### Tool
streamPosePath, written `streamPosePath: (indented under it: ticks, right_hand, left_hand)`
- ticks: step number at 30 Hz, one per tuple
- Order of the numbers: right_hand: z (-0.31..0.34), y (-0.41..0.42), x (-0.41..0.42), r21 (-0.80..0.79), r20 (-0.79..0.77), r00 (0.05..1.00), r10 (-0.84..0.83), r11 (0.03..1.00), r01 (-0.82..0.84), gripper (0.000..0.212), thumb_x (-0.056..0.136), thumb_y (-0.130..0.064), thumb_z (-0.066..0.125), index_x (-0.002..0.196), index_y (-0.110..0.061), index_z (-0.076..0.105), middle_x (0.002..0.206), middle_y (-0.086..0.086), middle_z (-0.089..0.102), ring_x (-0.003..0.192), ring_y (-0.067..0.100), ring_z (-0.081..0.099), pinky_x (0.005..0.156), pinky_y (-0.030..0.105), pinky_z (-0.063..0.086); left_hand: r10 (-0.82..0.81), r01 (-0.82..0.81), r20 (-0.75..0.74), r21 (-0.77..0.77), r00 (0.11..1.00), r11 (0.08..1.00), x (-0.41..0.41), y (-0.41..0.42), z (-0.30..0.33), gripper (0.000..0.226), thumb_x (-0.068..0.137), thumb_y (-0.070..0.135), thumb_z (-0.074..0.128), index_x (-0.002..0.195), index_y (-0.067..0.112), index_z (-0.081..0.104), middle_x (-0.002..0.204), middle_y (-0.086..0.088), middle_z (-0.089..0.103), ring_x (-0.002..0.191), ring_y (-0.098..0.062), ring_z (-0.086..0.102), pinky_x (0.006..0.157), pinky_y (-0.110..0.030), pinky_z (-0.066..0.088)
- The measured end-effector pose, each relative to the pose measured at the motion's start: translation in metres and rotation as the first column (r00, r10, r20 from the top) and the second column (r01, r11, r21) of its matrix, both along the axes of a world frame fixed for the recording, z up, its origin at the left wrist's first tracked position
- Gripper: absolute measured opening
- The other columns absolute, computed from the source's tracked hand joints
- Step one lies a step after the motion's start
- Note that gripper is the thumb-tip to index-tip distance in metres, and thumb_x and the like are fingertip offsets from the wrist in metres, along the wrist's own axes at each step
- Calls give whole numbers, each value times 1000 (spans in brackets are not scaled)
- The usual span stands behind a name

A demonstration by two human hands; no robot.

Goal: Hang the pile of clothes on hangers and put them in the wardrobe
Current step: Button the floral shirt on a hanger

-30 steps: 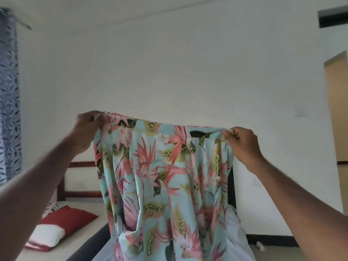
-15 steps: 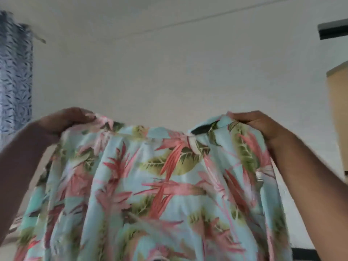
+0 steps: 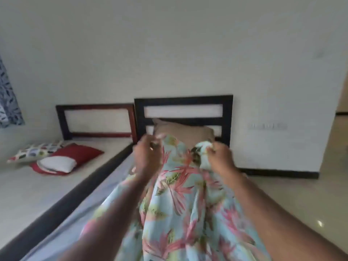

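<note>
A light blue garment with pink and green floral print (image 3: 180, 200) stretches from my lap out over the bed (image 3: 105, 187). My left hand (image 3: 148, 155) pinches its top edge on the left. My right hand (image 3: 218, 157) grips a bunched part of the top edge on the right. Both hands are held low in front of a brown pillow (image 3: 186, 132). No hanger or wardrobe is in sight. The frame is blurred by motion.
A black headboard (image 3: 183, 102) stands against the white wall. A second bed on the left has a reddish headboard (image 3: 96, 121), a red pillow (image 3: 79, 153), a white cushion (image 3: 58, 163) and a patterned pillow (image 3: 37, 150). Tiled floor (image 3: 293, 200) lies to the right, a curtain (image 3: 8, 102) at far left.
The garment came down from being held high and spread against the wall to lying low over the bed. My hands dropped and moved closer together; my view tilted down.
</note>
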State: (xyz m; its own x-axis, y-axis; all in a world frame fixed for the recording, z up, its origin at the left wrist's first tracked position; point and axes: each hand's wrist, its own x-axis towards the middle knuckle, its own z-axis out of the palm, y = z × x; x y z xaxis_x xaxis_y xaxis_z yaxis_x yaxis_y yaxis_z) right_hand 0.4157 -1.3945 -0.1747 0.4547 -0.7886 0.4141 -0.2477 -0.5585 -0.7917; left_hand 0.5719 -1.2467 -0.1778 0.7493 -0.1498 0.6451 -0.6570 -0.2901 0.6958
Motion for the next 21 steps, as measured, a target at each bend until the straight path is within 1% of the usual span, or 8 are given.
streamPosePath:
  ticks: [3, 5, 7, 9, 13, 16, 18, 21]
  right_hand:
    - [-151, 17, -2, 340, -294, 950, 109, 940, -2, 24, 97, -17, 55, 117, -5, 55, 112, 23, 65, 103, 38, 64, 75, 35, 47]
    - [-224, 30, -20, 530, -262, 961, 90, 845, 66, 31, 91, -9, 57, 122, -5, 55, 111, 17, 66, 95, 31, 67, 72, 30, 54]
    - [-274, 43, -40, 621, -221, 975, 28, 775, 118, 57, 90, -9, 61, 145, -3, 45, 128, 9, 60, 99, 21, 63, 76, 20, 51]
    - [-307, 47, -60, 675, -257, 966, 13, 717, 171, 76, 83, -21, 67, 150, -1, 37, 136, 12, 58, 111, 28, 62, 89, 32, 56]
    - [-332, 36, -101, 776, -240, 971, 8, 602, 186, 44, 85, -13, 73, 127, -15, 60, 97, 11, 73, 80, 30, 71, 60, 33, 56]
    - [-310, 39, -117, 886, -134, 975, 175, 462, 39, 17, 92, -9, 73, 108, -9, 67, 90, 13, 75, 73, 28, 73, 66, 42, 56]
    - [-298, 39, -115, 838, -158, 940, 304, 544, -35, 9, 91, -14, 75, 93, -7, 71, 80, 10, 74, 67, 23, 72, 66, 41, 58]
    - [-288, 23, -102, 514, -341, 877, 339, 848, -128, 20, 87, -25, 79, 72, -13, 74, 55, -8, 65, 52, 4, 59, 54, 21, 50]
  left_hand:
    - [-142, 174, -287, 87, 947, 981, -81, -11, -143, 7, 93, 20, 64, 96, 14, 60, 86, -10, 70, 82, -31, 65, 68, -36, 43]
    - [-181, 249, -474, 83, 862, 965, -119, -14, -230, 18, 92, 20, 66, 101, 11, 54, 86, -11, 67, 84, -35, 64, 68, -40, 42]
    - [-215, 306, -536, 87, 817, 948, -144, -5, -280, 22, 91, 19, 67, 101, 12, 49, 79, -1, 63, 79, -33, 62, 63, -36, 37]
    - [-220, 322, -589, 73, 778, 944, -160, 3, -304, 19, 88, 18, 71, 92, 14, 52, 71, 6, 60, 68, -17, 60, 56, -28, 35]
    - [-284, 389, -586, 59, 759, 919, -172, 10, -315, 18, 81, 10, 74, 79, 22, 61, 71, 11, 67, 66, 0, 61, 59, -18, 48]
    - [-321, 469, -599, 104, 734, 877, -181, 13, -327, 29, 79, -6, 62, 97, 14, 72, 89, 16, 72, 86, 4, 67, 78, -13, 52]
    - [-285, 441, -603, 125, 745, 889, -180, 12, -334, 33, 81, -11, 60, 99, 12, 74, 90, 17, 71, 85, 7, 67, 78, -11, 51]
    - [-179, 314, -585, 136, 791, 940, -173, -7, -329, 24, 86, -1, 66, 85, 22, 72, 78, 13, 71, 74, -4, 66, 69, -29, 53]
